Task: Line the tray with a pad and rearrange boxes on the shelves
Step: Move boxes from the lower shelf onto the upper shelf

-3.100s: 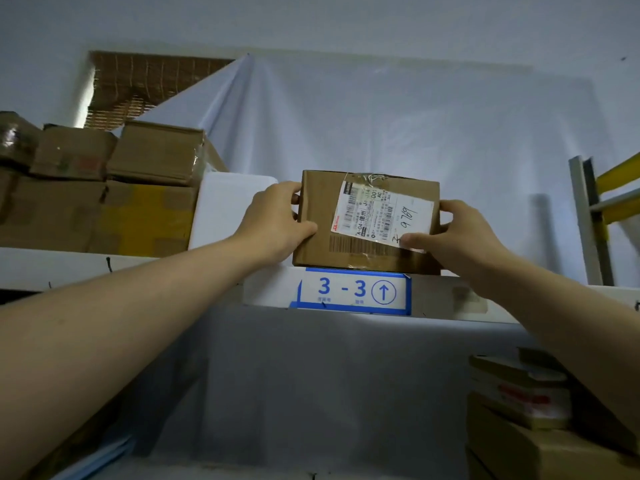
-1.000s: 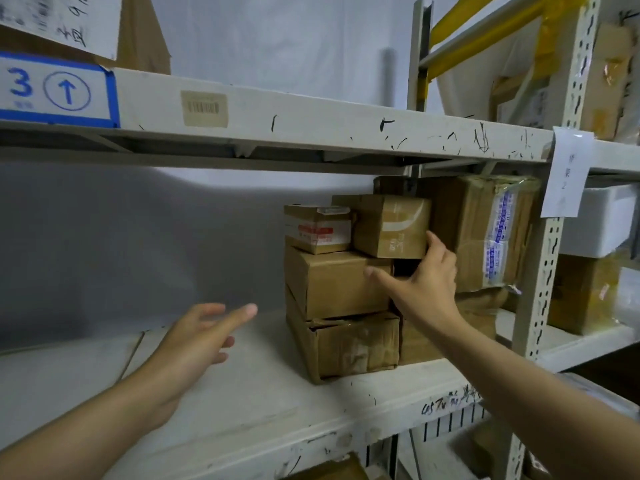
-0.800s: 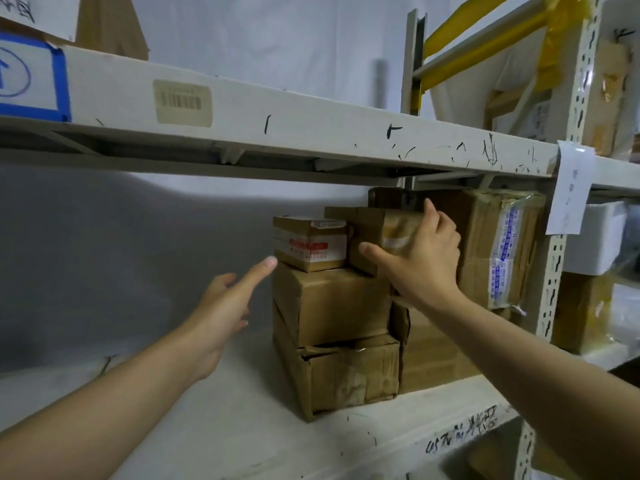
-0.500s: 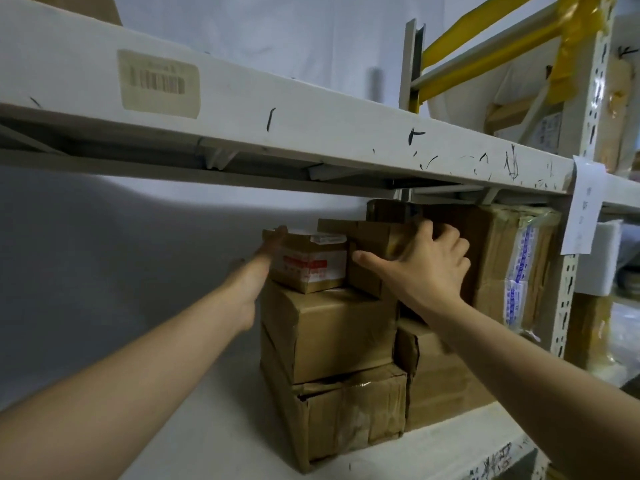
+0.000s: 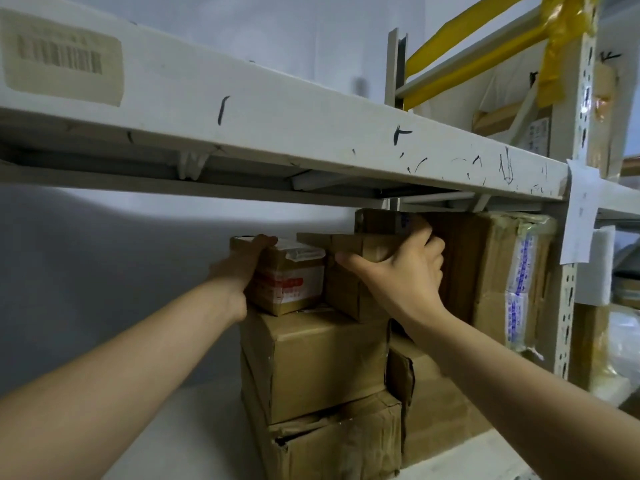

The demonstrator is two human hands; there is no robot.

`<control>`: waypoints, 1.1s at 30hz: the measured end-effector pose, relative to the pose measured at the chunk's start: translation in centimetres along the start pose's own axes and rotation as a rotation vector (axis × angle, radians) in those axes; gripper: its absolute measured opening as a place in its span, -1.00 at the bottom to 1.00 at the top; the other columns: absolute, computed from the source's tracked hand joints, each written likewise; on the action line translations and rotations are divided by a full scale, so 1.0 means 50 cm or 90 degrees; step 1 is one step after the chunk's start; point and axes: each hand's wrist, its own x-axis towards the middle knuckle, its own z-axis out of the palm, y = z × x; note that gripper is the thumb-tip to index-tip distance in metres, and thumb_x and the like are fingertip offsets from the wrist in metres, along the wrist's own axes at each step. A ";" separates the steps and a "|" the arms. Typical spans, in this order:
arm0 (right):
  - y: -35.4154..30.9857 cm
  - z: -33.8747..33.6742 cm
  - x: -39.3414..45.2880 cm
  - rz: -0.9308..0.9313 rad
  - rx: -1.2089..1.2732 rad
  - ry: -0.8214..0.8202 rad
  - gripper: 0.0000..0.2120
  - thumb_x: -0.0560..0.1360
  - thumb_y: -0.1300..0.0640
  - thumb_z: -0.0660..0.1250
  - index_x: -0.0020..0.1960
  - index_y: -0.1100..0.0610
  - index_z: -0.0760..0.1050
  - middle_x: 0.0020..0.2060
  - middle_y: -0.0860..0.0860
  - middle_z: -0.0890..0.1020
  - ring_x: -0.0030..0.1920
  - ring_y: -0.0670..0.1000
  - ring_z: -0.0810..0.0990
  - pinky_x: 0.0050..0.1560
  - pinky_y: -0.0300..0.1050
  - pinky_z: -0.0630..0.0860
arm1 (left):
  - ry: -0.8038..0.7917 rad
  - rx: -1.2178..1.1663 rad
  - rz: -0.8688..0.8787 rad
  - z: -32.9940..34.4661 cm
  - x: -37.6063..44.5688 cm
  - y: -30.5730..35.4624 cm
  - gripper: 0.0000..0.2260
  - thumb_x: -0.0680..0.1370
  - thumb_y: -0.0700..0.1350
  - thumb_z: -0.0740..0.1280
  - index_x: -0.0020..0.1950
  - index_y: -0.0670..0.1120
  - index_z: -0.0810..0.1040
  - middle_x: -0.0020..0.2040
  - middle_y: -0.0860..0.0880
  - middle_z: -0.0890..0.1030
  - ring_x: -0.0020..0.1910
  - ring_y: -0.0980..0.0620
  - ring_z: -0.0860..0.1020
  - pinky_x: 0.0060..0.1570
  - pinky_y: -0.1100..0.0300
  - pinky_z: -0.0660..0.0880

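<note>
Now left hand grips labelled box edge; right hand on plain box.

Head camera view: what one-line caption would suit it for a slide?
Left hand grips a small red-labelled box while right hand holds the neighbouring plain box atop a stack.

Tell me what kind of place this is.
Probably a parcel stockroom or small warehouse: a scuffed white metal shelf beam with a barcode sticker, taped brown cardboard boxes stacked beneath, and a small carton with a red-and-white shipping label.
</note>
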 end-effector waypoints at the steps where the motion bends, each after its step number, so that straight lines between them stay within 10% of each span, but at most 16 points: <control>1: 0.001 0.001 0.001 0.012 0.023 -0.021 0.19 0.23 -0.37 0.51 0.56 0.14 -0.05 0.46 0.20 0.18 0.47 0.24 0.18 0.47 0.15 0.22 | 0.009 -0.001 0.006 -0.001 -0.002 0.002 -0.57 0.42 0.07 0.52 0.20 -0.09 0.61 0.02 -0.15 0.72 0.01 -0.17 0.69 0.15 -0.14 0.58; 5: 0.005 -0.007 0.005 0.041 0.077 -0.102 0.23 0.28 -0.26 0.55 0.60 0.13 -0.17 0.53 0.19 0.09 0.52 0.26 0.13 0.46 0.24 0.25 | 0.026 0.003 0.022 0.013 -0.045 0.015 -0.63 0.47 0.04 0.49 0.20 -0.08 0.60 0.07 -0.15 0.70 0.03 -0.16 0.67 0.12 -0.09 0.59; 9: 0.012 -0.016 -0.001 0.005 0.140 -0.110 0.18 0.26 -0.18 0.59 0.58 0.07 -0.11 0.50 0.16 0.15 0.49 0.24 0.20 0.41 0.25 0.34 | 0.049 -0.009 0.009 0.017 -0.089 0.021 -0.83 0.54 0.04 0.40 -0.06 -0.05 0.56 -0.14 -0.10 0.64 -0.19 -0.05 0.58 -0.36 0.10 0.55; 20: 0.071 -0.115 -0.099 -0.218 0.353 -0.149 0.19 0.23 -0.03 0.65 0.59 -0.08 -0.07 0.26 -0.26 0.17 0.33 -0.23 0.21 0.33 -0.33 0.20 | 0.192 -0.058 0.010 -0.006 -0.272 -0.017 -0.79 0.54 0.10 0.34 -0.07 -0.04 0.60 -0.21 -0.10 0.65 -0.17 -0.07 0.61 -0.18 0.01 0.54; 28: 0.071 -0.146 -0.189 -0.269 0.404 -0.205 0.14 0.21 -0.04 0.64 0.59 -0.02 0.02 0.29 -0.18 0.22 0.33 -0.29 0.22 0.23 -0.59 0.15 | 0.279 -0.042 0.003 -0.056 -0.406 -0.028 -0.78 0.56 0.12 0.30 -0.06 -0.01 0.57 -0.36 -0.05 0.68 -0.23 -0.03 0.61 -0.31 0.07 0.48; 33: 0.025 -0.158 -0.226 -0.312 0.429 -0.242 0.10 0.18 -0.13 0.61 0.56 -0.06 0.08 0.30 -0.14 0.26 0.33 -0.22 0.30 0.29 -0.40 0.23 | 0.324 -0.042 0.018 -0.105 -0.471 -0.025 -0.77 0.55 0.13 0.30 -0.05 -0.01 0.59 -0.17 -0.06 0.65 -0.22 -0.03 0.61 -0.28 0.08 0.50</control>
